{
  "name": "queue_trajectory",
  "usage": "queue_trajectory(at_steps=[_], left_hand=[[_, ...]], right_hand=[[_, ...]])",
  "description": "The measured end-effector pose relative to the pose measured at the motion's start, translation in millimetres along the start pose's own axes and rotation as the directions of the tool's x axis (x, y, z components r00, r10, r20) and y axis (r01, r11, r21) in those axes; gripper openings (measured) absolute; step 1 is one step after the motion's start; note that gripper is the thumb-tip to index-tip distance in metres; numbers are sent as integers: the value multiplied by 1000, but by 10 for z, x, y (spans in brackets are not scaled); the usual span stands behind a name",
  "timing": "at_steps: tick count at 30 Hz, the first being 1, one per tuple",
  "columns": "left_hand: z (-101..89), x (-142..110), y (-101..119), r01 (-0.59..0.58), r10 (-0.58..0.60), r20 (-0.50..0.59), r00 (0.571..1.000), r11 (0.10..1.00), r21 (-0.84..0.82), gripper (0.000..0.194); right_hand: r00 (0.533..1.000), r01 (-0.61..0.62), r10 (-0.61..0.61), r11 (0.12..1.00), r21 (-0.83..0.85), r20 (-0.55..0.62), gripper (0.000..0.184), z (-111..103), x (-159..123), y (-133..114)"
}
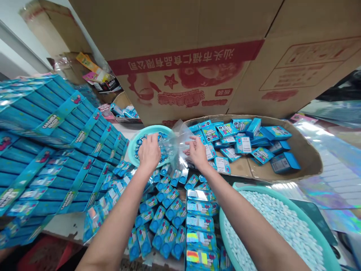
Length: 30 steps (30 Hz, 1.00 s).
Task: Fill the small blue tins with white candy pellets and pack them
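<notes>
My left hand (149, 151) reaches over a small teal basin (135, 145) of small blue round items, fingers bent down into it; what they grip is hidden. My right hand (196, 151) pinches the edge of a clear plastic bag (177, 145) held open between both hands, just beside the basin. Below my forearms lie several small blue candy packs (166, 210) in loose rows on the table.
A flat cardboard tray (307, 158) of blue boxes lies to the right behind my right hand. A big teal basin (310, 226) of pale blue candies sits at lower right. Stacked blue display cartons (56, 150) fill the left. A large cardboard box (197, 56) stands behind.
</notes>
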<state>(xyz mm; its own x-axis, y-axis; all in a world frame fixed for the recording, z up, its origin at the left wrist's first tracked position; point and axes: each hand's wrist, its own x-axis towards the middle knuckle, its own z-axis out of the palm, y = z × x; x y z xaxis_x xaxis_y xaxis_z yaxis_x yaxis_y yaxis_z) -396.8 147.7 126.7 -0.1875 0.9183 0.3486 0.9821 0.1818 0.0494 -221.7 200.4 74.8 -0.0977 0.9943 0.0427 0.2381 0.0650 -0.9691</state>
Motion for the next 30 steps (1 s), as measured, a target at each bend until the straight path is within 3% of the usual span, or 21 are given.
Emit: queue_trajectory(at_steps=[2, 4, 5, 7, 9, 10, 12, 14, 17, 19, 21, 22, 24, 26, 27, 28, 30], left_hand=[[22, -54, -78, 136, -125, 97, 987, 984, -114, 31], [-28, -55, -123, 235, -205, 134, 970, 932, -277, 23], [-79, -32, -129, 245, -229, 90, 969, 896, -370, 22], [-198, 48, -111, 181, -275, -112, 955, 839, -514, 25], [-282, 134, -72, 131, -299, -258, 919, 848, -514, 21], [-297, 166, -54, 147, -285, -239, 928, 871, -469, 17], [-285, 201, -32, 219, -261, -77, 962, 912, -347, 9], [-265, 215, -33, 270, -283, 6, 959, 910, -314, 9], [-335, 249, -30, 199, -342, -144, 929, 787, -584, 22], [-435, 277, 9, 82, -369, -181, 912, 595, -800, 30], [-502, 266, 84, 69, -387, -89, 918, 376, -924, 34], [-500, 232, 130, 125, -374, 13, 927, 276, -953, 33], [-401, 87, 228, 350, -249, 313, 917, 118, -930, 29], [-179, -159, 320, 588, -58, 585, 809, 37, -808, 25], [-36, -312, 361, 658, 11, 658, 753, 14, -753, 24], [117, -476, 400, 690, 46, 688, 724, -11, -724, 25], [418, -811, 472, 683, 40, 682, 730, -56, -728, 29]], right_hand=[[999, -33, 36, 988, 153, -18, 41, 29, -50, -158], [1000, 23, -21, 968, 248, -10, 43, 10, -98, -350], [996, 86, -84, 962, 257, -18, 43, -11, -116, -433], [979, 202, -187, 950, 239, -86, 41, -57, -125, -527], [975, 205, -185, 965, 164, -125, 38, -87, -89, -494], [983, 161, -148, 980, 120, -112, 36, -94, -56, -440], [997, 63, -61, 997, 43, -41, 29, -105, 29, -323], [996, 86, -86, 996, 12, 10, 22, -123, 111, -291], [945, 319, -316, 947, 28, -87, 16, -175, 157, -504], [876, 457, -438, 888, 54, -201, 15, -216, 113, -719], [835, 514, -477, 854, 78, -276, 18, -252, 6, -835], [841, 499, -456, 862, 91, -290, 19, -271, -67, -826], [908, 363, -323, 924, 116, -267, 21, -323, -247, -666], [972, 126, -93, 981, 146, -214, 24, -407, -466, -377], [980, 16, 15, 988, 153, -197, 28, -460, -590, -218], [974, -70, 102, 985, 159, -200, 31, -515, -719, -65], [949, -196, 232, 965, 173, -216, 35, -609, -977, 190]])
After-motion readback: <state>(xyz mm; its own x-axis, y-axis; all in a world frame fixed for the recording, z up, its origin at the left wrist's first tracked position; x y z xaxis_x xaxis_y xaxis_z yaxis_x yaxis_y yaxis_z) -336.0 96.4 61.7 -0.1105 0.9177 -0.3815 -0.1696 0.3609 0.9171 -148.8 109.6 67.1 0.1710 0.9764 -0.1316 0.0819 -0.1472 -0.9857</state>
